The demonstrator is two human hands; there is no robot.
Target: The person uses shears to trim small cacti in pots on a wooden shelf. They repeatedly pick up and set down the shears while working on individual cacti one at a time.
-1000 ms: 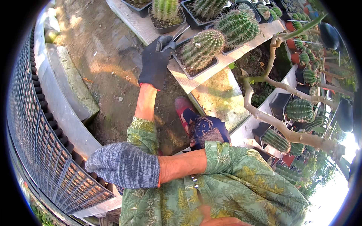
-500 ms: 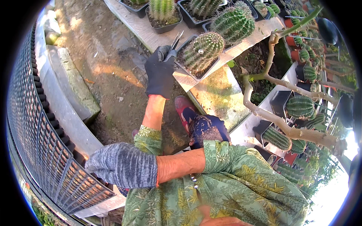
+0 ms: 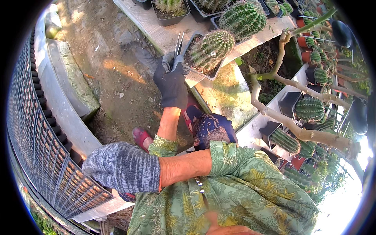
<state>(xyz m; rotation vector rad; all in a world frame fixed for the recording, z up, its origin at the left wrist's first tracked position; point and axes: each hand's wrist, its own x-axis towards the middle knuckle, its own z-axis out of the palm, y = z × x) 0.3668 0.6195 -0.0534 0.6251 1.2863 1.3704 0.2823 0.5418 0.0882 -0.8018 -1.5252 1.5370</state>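
Head view: a pair of metal tweezers (image 3: 180,47) is held in the left hand (image 3: 170,84), which is gloved in black with grey at the fingertips. The left fingers are closed around the near end of the tweezers, and the 2 prongs are pointed away from the body, their tips slightly parted. The prongs are set just beyond those fingers and just beside the left rim of a square dark pot (image 3: 205,76); whether the rim is touched cannot be told. A spiny rounded cactus (image 3: 213,49) is planted in that pot, leaned toward the upper right, and is placed ahead of the left hand and to its right.

The right hand (image 3: 121,166) is covered by a mottled grey knitted glove and is carried across the body to the left, well apart from the left hand, the tweezers and the pot. The right forearm (image 3: 184,168) is crossed above the left sleeve (image 3: 162,147). The right fingers are hidden, so whether anything is grasped by them cannot be told.

The pot is borne near the corner of a pale board (image 3: 168,35), where a larger green cactus (image 3: 243,17) is stood just behind. On the right, a bare branch (image 3: 325,137) is seen; on the left, a dark mesh panel (image 3: 43,137).
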